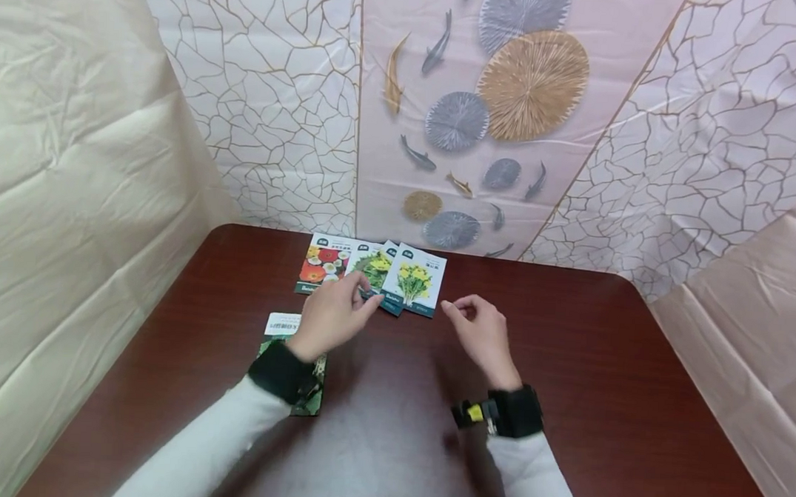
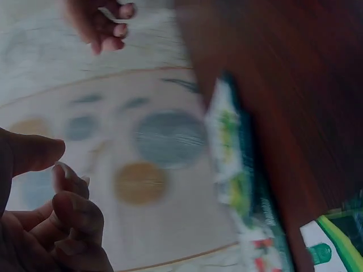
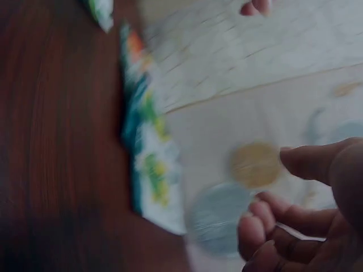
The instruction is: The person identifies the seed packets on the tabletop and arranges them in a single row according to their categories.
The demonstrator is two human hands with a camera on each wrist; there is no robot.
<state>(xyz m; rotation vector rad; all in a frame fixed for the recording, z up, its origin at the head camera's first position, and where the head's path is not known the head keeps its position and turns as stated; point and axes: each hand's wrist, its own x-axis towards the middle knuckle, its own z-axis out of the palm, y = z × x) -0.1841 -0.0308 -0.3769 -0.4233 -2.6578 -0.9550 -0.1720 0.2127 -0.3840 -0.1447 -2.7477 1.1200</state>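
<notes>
My left hand (image 1: pixel 335 312) hovers in front of a row of seed packets, its fingers loosely bent and holding nothing. To the right, my right hand (image 1: pixel 482 337) is also raised, thumb and fingers apart in the right wrist view, with nothing between them. Nearest to it lies a packet with yellow flowers (image 1: pixel 413 279), overlapping other packets with yellow blooms (image 1: pixel 369 260). A packet with red and white flowers (image 1: pixel 320 260) lies at the row's left end. Partly covered by my left wrist is a green packet (image 1: pixel 281 325) with a white top.
The packets lie on a dark red-brown table (image 1: pixel 592 376) with rounded back corners. Behind it hangs a patterned cloth (image 1: pixel 296 125) with fish and round leaf shapes in its middle panel. A plain cream cloth (image 1: pixel 74 190) hangs on the left.
</notes>
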